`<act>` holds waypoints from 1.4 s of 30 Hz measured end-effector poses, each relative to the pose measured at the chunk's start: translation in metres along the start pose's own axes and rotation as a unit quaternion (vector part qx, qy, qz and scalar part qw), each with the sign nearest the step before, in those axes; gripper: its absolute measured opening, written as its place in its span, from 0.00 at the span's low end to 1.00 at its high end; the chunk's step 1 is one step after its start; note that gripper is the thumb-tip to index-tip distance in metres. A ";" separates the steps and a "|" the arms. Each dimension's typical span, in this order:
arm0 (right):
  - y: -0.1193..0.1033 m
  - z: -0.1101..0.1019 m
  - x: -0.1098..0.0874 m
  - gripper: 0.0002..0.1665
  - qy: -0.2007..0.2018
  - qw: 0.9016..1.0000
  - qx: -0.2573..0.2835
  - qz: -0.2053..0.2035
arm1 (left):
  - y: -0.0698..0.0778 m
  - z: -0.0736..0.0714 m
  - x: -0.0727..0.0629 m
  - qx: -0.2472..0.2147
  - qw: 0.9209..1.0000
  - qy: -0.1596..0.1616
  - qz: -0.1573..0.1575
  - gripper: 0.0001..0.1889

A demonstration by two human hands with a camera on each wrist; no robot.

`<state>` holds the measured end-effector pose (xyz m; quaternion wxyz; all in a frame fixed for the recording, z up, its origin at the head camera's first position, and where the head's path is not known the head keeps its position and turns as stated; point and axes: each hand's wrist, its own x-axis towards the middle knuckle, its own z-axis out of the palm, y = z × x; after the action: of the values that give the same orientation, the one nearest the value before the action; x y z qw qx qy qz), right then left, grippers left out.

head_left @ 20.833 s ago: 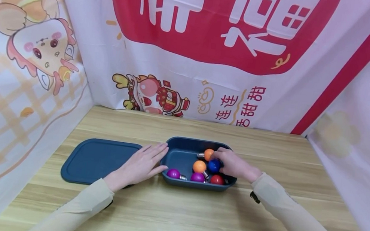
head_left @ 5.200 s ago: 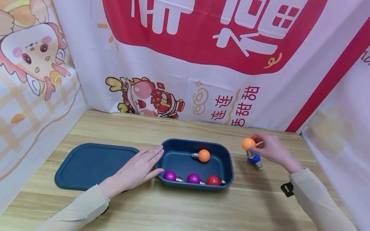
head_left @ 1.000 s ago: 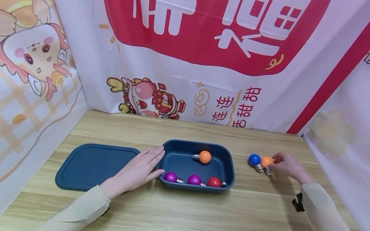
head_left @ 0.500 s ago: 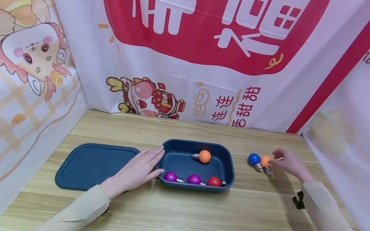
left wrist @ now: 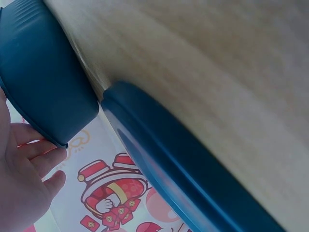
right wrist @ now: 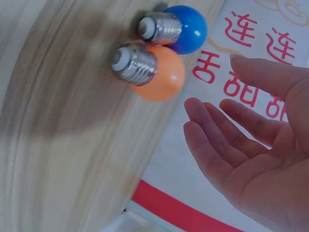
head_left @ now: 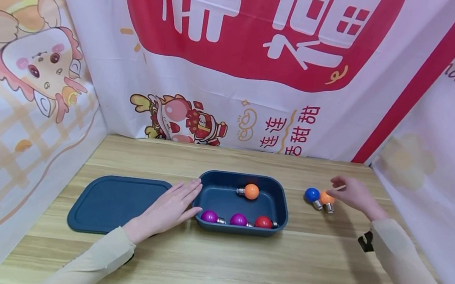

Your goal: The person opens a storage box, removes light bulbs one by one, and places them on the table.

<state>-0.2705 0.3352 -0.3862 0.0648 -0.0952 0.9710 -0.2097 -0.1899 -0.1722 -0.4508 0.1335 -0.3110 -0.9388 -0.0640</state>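
Left hand is near, and its straight fingers touch the left end of the dark blue box. Beside the box, partly covered by this hand in the head view, the flat blue lid lies on the wooden table. Inside the box, along its near wall, there are two purple bulbs and one red bulb; deeper inside lies one orange bulb. To the right of the box, a blue bulb and a second orange bulb lie close together on the table. Just beside them is the right hand, wide, with the thumb apart from the extended fingers. Behind everything hangs a white cloth with red print.
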 end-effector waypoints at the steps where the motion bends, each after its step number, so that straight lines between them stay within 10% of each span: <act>1: -0.002 0.000 0.000 0.33 0.000 1.000 -0.002 0.000 | 0.000 0.000 0.000 0.000 1.000 -0.001 -0.001 0.35; 42: -0.094 0.019 -0.015 0.22 -0.014 0.987 0.021 -0.157 | 0.002 -0.004 -0.001 -0.003 1.000 -0.013 -0.009 0.36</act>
<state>-0.2383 0.2468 -0.3622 0.0470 -0.2478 0.9385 -0.2358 -0.1867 -0.1718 -0.4478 0.1192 -0.3038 -0.9431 -0.0639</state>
